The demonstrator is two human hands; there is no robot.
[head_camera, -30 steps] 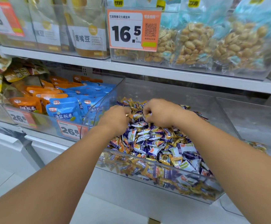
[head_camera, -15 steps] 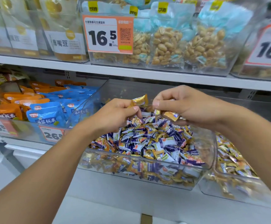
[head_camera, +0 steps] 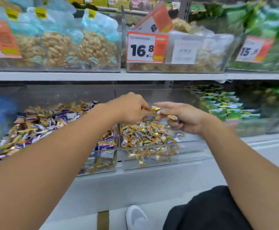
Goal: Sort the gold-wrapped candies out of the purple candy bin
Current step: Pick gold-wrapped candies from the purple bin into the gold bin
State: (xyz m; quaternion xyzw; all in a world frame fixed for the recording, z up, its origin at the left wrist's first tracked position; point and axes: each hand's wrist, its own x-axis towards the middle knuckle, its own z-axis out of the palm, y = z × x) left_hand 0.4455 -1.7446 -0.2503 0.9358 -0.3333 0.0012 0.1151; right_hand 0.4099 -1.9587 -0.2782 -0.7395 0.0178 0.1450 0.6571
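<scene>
So both hands over right clear bin (head_camera: 193, 146) of gold candies (head_camera: 145, 132). Left hand (head_camera: 132, 108) pinches gold-wrapped candy (head_camera: 154, 109); right hand (head_camera: 183, 118) loosely holds another (head_camera: 172, 117). Purple bin (head_camera: 102, 163) left, mixed, partly hidden behind arm.

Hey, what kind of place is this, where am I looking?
Most likely a shop's snack aisle. Shelves carry clear bins of wrapped candies, bagged peanuts sit above, and orange price tags such as 16.8 hang on the bin fronts.
</scene>
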